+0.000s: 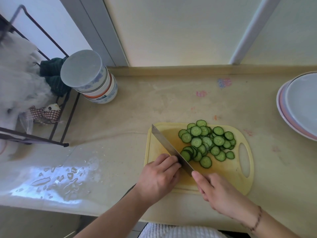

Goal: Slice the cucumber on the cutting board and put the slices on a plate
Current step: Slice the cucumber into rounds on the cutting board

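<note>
Yellow cutting board point(223, 172) on worktop point(137, 117). Right hand point(221, 193) grips knife point(171, 149). Left hand point(159, 176), fingers curled against the blade; anything held is hidden. Cucumber slices point(206, 141) beyond both hands. Plate point(289, 109) further right.

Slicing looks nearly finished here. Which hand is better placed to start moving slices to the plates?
Probably the left hand. It holds no tool, only curls beside the blade, touching the slices. The right hand has its grip on the knife. However, the plates sit to the right, so the left must reach across.
</note>
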`<state>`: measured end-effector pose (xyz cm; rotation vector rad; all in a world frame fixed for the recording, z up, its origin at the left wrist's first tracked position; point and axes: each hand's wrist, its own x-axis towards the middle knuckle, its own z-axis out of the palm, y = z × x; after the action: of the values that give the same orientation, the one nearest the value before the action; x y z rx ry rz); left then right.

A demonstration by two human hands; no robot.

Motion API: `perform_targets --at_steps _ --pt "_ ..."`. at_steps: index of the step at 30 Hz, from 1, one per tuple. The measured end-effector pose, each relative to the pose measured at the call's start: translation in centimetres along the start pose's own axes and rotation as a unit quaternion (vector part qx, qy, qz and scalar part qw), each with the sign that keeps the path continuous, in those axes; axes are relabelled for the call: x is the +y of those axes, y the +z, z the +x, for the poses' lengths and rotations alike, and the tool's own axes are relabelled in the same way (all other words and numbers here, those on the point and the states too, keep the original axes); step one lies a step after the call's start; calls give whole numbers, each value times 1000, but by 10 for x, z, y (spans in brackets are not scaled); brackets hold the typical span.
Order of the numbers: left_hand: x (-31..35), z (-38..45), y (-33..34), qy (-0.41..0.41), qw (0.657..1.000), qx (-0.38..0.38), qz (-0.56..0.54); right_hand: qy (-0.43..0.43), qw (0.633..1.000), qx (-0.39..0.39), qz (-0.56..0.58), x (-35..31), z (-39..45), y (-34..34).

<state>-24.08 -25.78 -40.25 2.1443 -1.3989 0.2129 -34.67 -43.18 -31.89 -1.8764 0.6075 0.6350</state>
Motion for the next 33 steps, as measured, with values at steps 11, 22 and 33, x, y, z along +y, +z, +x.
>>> perform_targets --at_steps 11,22,33 --pt "0 -1 1 -7 1000 0 -8 16 993 -47 103 -2 -19 -10" --pt "0 0 1 -8 1000 2 -8 9 995 -43 91 -2 -27 -10" --pt "2 1 -1 -18 1000 2 -6 48 995 -31 78 6 -4 4"
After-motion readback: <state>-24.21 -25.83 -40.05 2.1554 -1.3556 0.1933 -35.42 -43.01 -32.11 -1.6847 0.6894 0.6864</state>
